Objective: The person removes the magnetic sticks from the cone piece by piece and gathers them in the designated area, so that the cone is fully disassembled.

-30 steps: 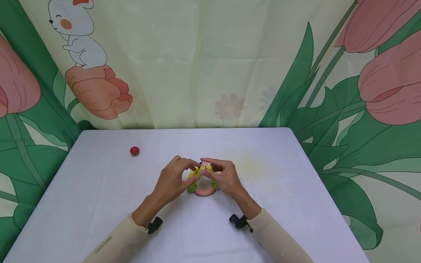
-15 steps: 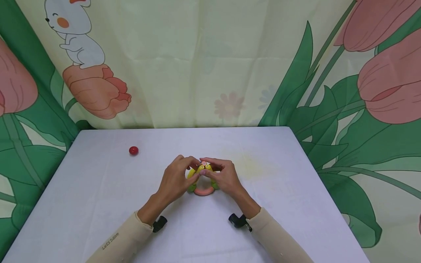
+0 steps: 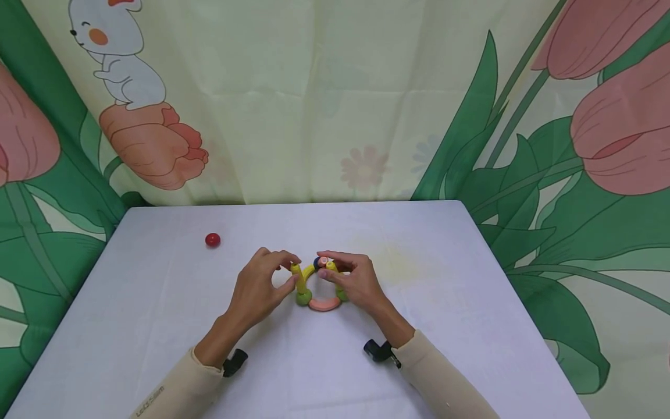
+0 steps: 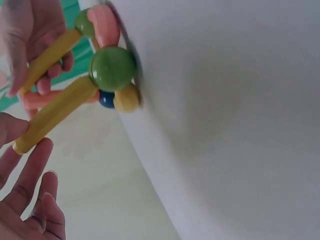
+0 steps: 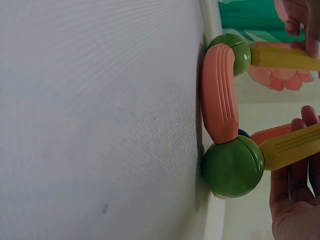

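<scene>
A small ring of magnetic rods and balls stands on the table. In the head view its front is a curved pink rod [image 3: 324, 305] between a left green ball [image 3: 304, 298] and a right green ball [image 3: 342, 295]. My left hand [image 3: 260, 289] pinches the upper end of a yellow rod [image 4: 57, 115] that rises from the left ball. Thumb and fingers of my right hand [image 3: 362, 283] hold a second yellow rod [image 5: 292, 146] on the right ball. Behind, a dark blue ball [image 3: 316, 263], a curved yellow rod [image 3: 309, 272] and a pink rod [image 3: 323, 261] show, partly hidden by the right hand.
A red ball [image 3: 213, 240] lies at the back left of the white-covered table [image 3: 157, 314]. A printed curtain [image 3: 272, 116] hangs behind the table's far edge. Small black cameras [image 3: 378, 351] are strapped to both wrists.
My left hand has moved left with the top of its yellow rod, which half a second ago leaned in against the right-hand rod. The two tops are now apart. My right hand stays in place.
</scene>
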The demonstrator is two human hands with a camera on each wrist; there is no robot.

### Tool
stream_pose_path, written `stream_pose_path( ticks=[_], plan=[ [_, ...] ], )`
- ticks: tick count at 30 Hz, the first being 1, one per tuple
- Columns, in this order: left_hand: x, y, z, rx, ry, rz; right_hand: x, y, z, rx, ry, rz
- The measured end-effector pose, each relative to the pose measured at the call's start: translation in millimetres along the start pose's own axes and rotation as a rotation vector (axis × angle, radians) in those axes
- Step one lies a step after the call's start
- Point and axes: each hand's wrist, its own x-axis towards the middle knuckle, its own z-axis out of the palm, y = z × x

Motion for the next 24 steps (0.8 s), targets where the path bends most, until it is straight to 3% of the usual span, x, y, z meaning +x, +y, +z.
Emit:
stream_pose_path(
  ticks=[7,16,24],
  plan=[
    [-13.3,-16.6,-16.9,0.040,0.012,-0.051,0,1,1,-0.003,0.012,0.010],
    [-22.5,-33.1,-24.3,0.021,-0.005,-0.087,0,2,0,-0.007,0.023,0.008],
    [-23.5,-45.3,-32.4,0.030,-0.102,-0.125,1,4,0,-0.009,0.021,0.018]
  ],
)
